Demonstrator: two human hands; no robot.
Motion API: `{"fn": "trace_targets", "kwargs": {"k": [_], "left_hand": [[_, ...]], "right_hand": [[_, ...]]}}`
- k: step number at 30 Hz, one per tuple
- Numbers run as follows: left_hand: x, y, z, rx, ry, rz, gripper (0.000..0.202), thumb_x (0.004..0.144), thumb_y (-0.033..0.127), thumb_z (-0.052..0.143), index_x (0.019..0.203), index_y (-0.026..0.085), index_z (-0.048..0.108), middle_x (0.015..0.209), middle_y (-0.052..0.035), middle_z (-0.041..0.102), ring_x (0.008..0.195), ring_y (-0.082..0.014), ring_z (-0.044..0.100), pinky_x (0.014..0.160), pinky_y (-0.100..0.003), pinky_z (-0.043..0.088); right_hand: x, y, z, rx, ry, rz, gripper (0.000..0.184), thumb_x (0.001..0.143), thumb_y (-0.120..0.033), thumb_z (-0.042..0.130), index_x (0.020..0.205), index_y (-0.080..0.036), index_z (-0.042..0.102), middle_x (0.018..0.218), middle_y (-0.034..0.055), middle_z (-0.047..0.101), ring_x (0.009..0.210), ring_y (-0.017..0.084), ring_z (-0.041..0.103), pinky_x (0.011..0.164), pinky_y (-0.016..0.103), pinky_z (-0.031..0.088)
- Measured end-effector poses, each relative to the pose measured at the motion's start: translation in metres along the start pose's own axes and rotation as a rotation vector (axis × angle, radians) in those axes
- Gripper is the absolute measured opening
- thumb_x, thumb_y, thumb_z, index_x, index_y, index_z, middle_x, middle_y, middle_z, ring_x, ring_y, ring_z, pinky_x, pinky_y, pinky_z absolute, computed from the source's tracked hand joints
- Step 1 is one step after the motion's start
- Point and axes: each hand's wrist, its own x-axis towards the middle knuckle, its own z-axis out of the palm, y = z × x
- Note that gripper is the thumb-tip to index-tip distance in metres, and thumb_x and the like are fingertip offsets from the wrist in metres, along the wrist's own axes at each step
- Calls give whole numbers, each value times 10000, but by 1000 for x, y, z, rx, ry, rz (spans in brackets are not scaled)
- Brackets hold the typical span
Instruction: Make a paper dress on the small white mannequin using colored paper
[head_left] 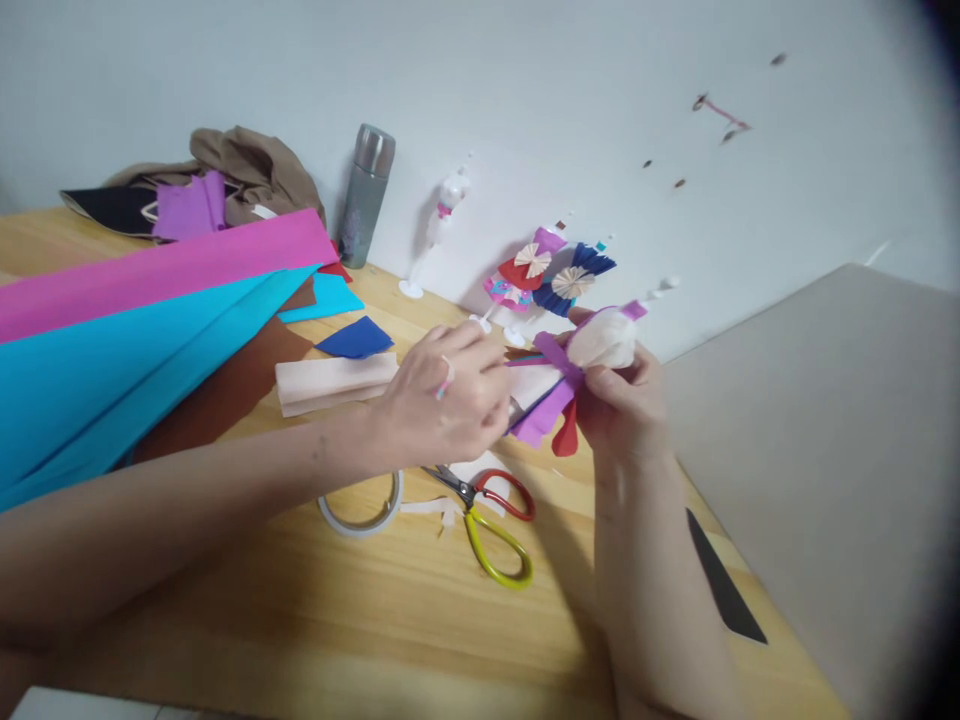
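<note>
Your right hand (624,392) pinched the paper doll (572,373), one o'clock from the scissors (466,492); your left hand (448,395) curled narrowly at the doll's nine o'clock, though I couldn't tell its grip.

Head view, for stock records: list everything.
wall: one, white, rear
panel: one, grey, right
table: one, tan, beneath
flask: one, grey, rear
cap: one, black, left
cloth: one, brown, rear left
large papers: several, pink, turquoise, brown, left
cut papers: several, multicoloured, scattered
standing figures: three, multicoloured, rear
tape: one, white, midtable
scissors: one, red-yellow handles, midtable
flat object: one, black, right
held figure: one, white, purple, centre
left hand: one, midtable
right hand: one, holding figure
</note>
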Motion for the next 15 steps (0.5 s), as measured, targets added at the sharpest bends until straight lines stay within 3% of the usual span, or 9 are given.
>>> {"fn": "trace_targets", "kwargs": {"k": [3, 5, 7, 9, 12, 15], "left_hand": [[3, 2, -6, -172, -21, -151, 211, 937, 305, 519, 956, 168, 678, 982, -91, 720, 962, -236, 635, 877, -387, 510], [6, 7, -8, -204, -36, -194, 393, 890, 474, 622, 1121, 157, 647, 1121, -127, 702, 1065, -283, 624, 935, -439, 503], [8, 12, -6, -173, -59, -213, 565, 807, 533, 721, 1195, 134, 620, 1217, -160, 673, 1140, -325, 598, 971, -475, 487], [9, 13, -3, -153, -79, -246, 464, 830, 438, 723, 1167, 131, 641, 1188, -150, 691, 1147, -322, 600, 985, -466, 476], [11, 9, -2, -260, -174, -377, 174, 914, 300, 602, 979, 185, 715, 964, -73, 747, 979, -252, 662, 886, -388, 504], [14, 4, -5, -461, -256, -523, 208, 926, 305, 563, 836, 220, 730, 815, -22, 745, 808, -191, 667, 755, -314, 511]], "right_hand": [[0, 0, 5, 27, 40, 29, 397, 689, -465, 833, 1042, -311, 740, 976, 49, 774, 940, 337, 745, 832, 546, 596], [0, -1, 10, 9, 67, 41, 369, 709, -463, 819, 1033, -309, 733, 988, 55, 772, 933, 328, 743, 848, 554, 595], [-1, -3, 17, -14, 88, 38, 360, 717, -477, 819, 1026, -315, 730, 1004, 55, 768, 957, 328, 737, 866, 554, 590], [-3, -5, 23, -30, 100, 24, 360, 721, -490, 825, 1027, -326, 729, 1031, 51, 763, 994, 331, 728, 874, 550, 586], [-5, -7, 29, -58, 118, 9, 385, 717, -510, 833, 1044, -341, 718, 1060, 54, 755, 1005, 331, 722, 836, 533, 593], [-6, -9, 30, -58, 109, 27, 426, 700, -508, 847, 1068, -345, 706, 1030, 52, 753, 939, 313, 732, 782, 503, 596]]}}
